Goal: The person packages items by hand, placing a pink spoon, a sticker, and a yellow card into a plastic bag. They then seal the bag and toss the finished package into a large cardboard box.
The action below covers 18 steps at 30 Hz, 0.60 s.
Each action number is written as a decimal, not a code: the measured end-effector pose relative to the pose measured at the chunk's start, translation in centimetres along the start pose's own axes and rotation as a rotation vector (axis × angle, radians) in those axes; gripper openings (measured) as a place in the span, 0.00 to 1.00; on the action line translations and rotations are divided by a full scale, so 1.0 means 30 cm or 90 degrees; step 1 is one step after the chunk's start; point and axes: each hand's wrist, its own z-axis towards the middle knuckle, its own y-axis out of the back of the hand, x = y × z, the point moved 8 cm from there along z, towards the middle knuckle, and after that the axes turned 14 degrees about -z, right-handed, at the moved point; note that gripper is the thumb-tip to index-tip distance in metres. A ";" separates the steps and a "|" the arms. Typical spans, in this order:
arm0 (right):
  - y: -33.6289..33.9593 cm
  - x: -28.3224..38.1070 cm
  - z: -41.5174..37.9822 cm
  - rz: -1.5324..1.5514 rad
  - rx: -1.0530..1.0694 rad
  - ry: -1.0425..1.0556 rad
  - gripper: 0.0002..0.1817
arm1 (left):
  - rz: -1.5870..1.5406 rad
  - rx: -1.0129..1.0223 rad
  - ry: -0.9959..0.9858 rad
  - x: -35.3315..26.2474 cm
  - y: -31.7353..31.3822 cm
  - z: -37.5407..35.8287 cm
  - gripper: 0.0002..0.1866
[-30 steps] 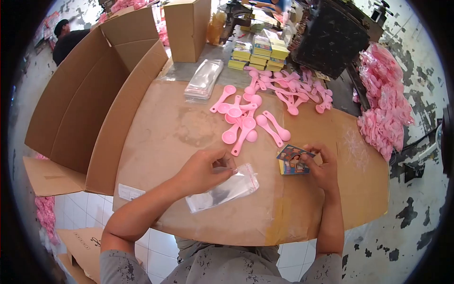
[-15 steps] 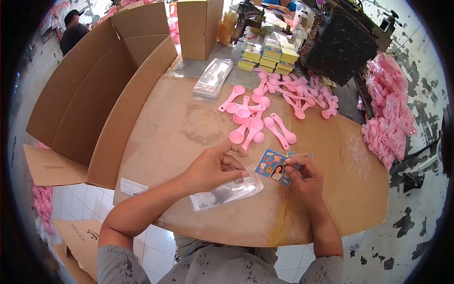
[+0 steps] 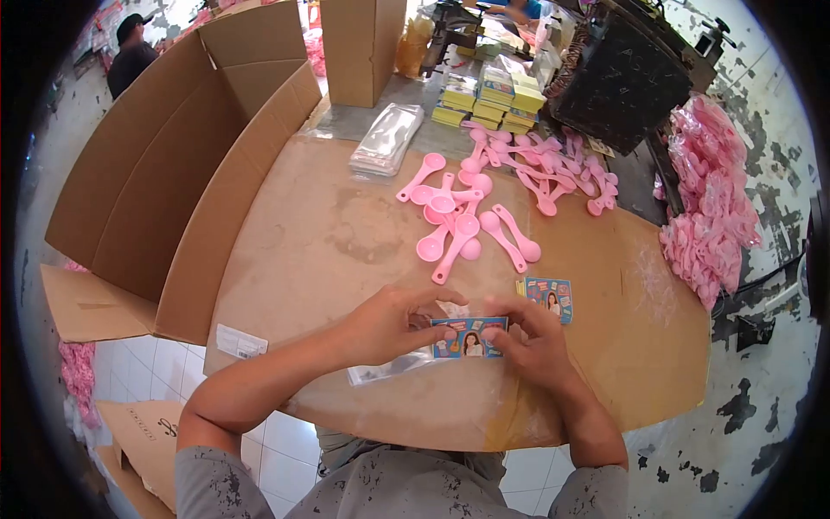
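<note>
A small blue printed card (image 3: 471, 339) with a portrait on it is held level above the cardboard table top. My right hand (image 3: 538, 344) pinches its right end between thumb and fingers. At the card's left end, my left hand (image 3: 389, 327) has its thumb over the edge, fingers curled behind. Beneath the hands lies a clear plastic bag (image 3: 385, 372), partly covered by the card and left hand; whether the left fingers also grip it is hidden. A short stack of the same cards (image 3: 555, 299) rests just beyond my right hand.
Pink measuring spoons (image 3: 465, 227) lie in loose heaps ahead. Behind them are card stacks (image 3: 488, 95) and a pile of clear bags (image 3: 387, 140). A large open carton (image 3: 251, 164) stands left; a dark metal machine (image 3: 618, 82) and bagged pink items (image 3: 709, 208) are right.
My right hand has brought the card left and toward me, from beside the stack to over the bag. My left hand has shifted slightly and now meets the card's left end.
</note>
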 end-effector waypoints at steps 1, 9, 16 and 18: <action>0.010 -0.019 -0.001 0.091 -0.042 -0.050 0.18 | 0.000 -0.003 -0.005 0.004 -0.002 0.001 0.23; -0.026 -0.036 -0.012 0.162 0.038 -0.078 0.14 | -0.094 -0.051 -0.003 0.022 0.007 0.003 0.23; -0.016 -0.049 -0.012 0.100 0.014 -0.067 0.12 | 0.004 0.001 0.004 0.029 -0.014 0.002 0.23; -0.024 -0.028 -0.007 0.050 0.047 -0.038 0.12 | -0.008 0.014 -0.003 0.027 -0.020 -0.003 0.23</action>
